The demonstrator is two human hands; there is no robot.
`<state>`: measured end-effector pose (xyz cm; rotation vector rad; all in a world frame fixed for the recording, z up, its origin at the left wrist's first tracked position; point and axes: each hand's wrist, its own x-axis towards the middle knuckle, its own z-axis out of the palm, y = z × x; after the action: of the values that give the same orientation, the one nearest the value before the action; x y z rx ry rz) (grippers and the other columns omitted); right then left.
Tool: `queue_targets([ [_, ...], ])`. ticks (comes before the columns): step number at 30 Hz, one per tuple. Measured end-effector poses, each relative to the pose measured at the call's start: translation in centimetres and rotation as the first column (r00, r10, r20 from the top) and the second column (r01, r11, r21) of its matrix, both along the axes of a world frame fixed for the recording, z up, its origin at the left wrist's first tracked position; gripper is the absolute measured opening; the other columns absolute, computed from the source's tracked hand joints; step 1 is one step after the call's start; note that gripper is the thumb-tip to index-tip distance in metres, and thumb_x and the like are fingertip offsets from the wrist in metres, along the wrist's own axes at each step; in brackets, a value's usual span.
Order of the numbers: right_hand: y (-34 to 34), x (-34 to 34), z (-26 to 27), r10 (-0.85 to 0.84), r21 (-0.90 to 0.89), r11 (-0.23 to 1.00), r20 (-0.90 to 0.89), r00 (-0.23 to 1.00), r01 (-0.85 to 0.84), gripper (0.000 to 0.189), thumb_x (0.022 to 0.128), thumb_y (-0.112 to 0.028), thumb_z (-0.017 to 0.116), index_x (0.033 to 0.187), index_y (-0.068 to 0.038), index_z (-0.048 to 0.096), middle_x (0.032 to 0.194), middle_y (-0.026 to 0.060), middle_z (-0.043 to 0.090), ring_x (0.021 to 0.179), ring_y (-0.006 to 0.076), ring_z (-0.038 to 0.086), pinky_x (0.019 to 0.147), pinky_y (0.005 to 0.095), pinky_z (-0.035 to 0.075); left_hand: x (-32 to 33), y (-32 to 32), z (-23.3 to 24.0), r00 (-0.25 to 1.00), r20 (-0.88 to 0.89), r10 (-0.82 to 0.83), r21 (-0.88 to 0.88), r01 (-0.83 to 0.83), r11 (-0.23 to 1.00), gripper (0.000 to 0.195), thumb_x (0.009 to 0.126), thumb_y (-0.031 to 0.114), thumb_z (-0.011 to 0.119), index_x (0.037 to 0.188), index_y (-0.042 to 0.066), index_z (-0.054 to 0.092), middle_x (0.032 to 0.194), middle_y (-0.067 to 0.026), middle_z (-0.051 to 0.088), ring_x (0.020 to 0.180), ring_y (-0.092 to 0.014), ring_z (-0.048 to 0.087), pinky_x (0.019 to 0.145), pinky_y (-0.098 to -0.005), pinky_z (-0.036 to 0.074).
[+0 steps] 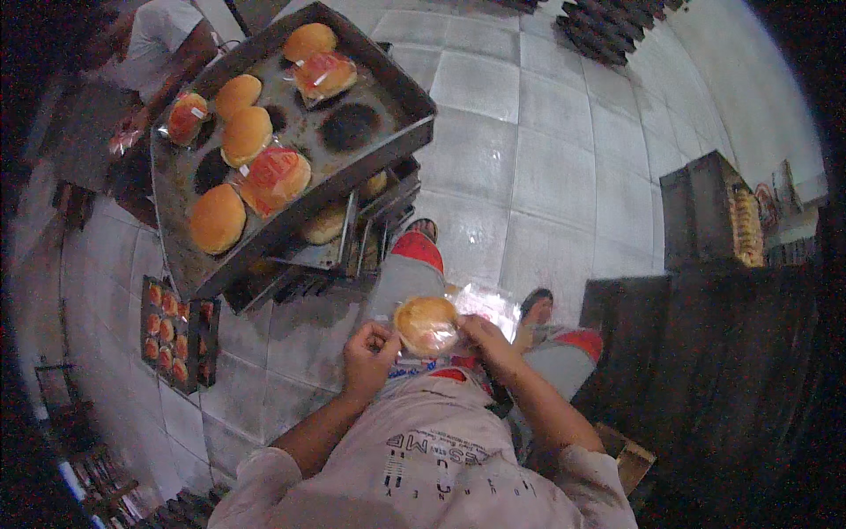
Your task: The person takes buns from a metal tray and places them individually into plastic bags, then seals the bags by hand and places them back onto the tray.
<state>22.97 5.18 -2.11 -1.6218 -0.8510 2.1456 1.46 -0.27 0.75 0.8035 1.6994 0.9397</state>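
Note:
A round golden bun (pixel 426 324) sits in a clear plastic bag above my lap. At its left edge, my left hand (pixel 372 354) pinches the bag. My right hand (pixel 486 337) grips the bag at the right side of the bun. Just beyond it lie more clear plastic bags (pixel 492 307), shiny with glare. Up to the left stands a dark metal baking tray (pixel 370 149) holding several buns. Some are bare, such as the bun (pixel 218 218) at the near corner; others are in clear bags with red print, such as the wrapped bun (pixel 276 178).
Stacked trays (pixel 330 244) with more buns stand beneath the large tray. Another tray (pixel 192 350) of wrapped buns is low at the left. A person in a light garment (pixel 162 33) is at the upper left. Dark stacked boxes or trays (pixel 694 211) stand at the right.

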Motion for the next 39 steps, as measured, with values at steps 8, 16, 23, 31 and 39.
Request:
queue_targets([
  [8, 9.2, -3.8, 17.2, -0.186, 0.989, -0.067, 0.12, 0.975, -0.135, 0.055, 0.073, -0.021, 0.067, 0.121, -0.002, 0.048, 0.113, 0.0146, 0.057, 0.099, 0.026, 0.055, 0.084, 0.0354, 0.041, -1.7, 7.1, 1.0, 0.967, 0.254, -0.023, 0.108, -0.004, 0.994, 0.038, 0.088, 0.039, 0.053, 0.1, 0.004, 0.062, 0.09, -0.0024, 0.063, 0.08, -0.012, 0.058, 0.064, -0.0285, 0.047],
  [16, 14.6, -6.1, 23.5, -0.175, 0.875, -0.334, 0.308, 0.935, -0.35, 0.047, 0.074, -0.017, 0.066, 0.116, -0.002, 0.053, 0.111, 0.0132, 0.057, 0.101, 0.0302, 0.053, 0.088, 0.0382, 0.04, 10.2, 8.3, -14.3, 0.445, -0.625, -0.641, -0.088, 0.776, 0.625, 0.031, 0.083, 0.031, 0.052, 0.094, 0.005, 0.066, 0.092, -0.0172, 0.062, 0.09, -0.032, 0.057, 0.081, -0.0421, 0.045],
  [23, 11.6, 12.6, 13.3, -0.044, 0.534, 0.762, -0.522, 0.852, 0.366, 0.044, 0.084, -0.035, 0.053, 0.109, 0.001, 0.056, 0.11, 0.0179, 0.059, 0.106, 0.0301, 0.055, 0.083, 0.0367, 0.045, 11.2, 7.2, -11.7, -0.178, -0.839, -0.514, -0.343, 0.906, 0.247, 0.017, 0.078, 0.013, 0.053, 0.088, 0.008, 0.066, 0.094, -0.0121, 0.057, 0.098, -0.028, 0.05, 0.081, -0.0415, 0.043],
  [31, 1.8, 13.9, 2.9, 0.068, 0.587, 0.428, 0.738, 0.672, -0.688, 0.052, 0.072, -0.018, 0.069, 0.121, -0.008, 0.054, 0.102, 0.0125, 0.059, 0.099, 0.0287, 0.052, 0.087, 0.0364, 0.041, 10.9, 6.9, -10.7, 0.343, -0.62, -0.706, 0.076, 0.921, 0.381, 0.017, 0.075, 0.009, 0.055, 0.092, 0.007, 0.059, 0.086, -0.0113, 0.057, 0.085, -0.027, 0.058, 0.09, -0.046, 0.038],
  [39, 4.8, 8.6, 10.4, 0.072, 0.751, 0.477, 0.484, 0.872, -0.456, 0.018, 0.077, -0.012, 0.066, 0.091, -0.001, 0.064, 0.081, 0.0083, 0.06, 0.074, 0.019, 0.056, 0.07, 0.0299, 0.044, 7.7, 8.5, 5.4, 0.734, -0.125, -0.667, 0.322, 0.666, 0.673, 0.023, 0.084, 0.021, 0.06, 0.098, 0.003, 0.063, 0.078, -0.0073, 0.064, 0.068, -0.016, 0.06, 0.077, -0.0323, 0.043],
])
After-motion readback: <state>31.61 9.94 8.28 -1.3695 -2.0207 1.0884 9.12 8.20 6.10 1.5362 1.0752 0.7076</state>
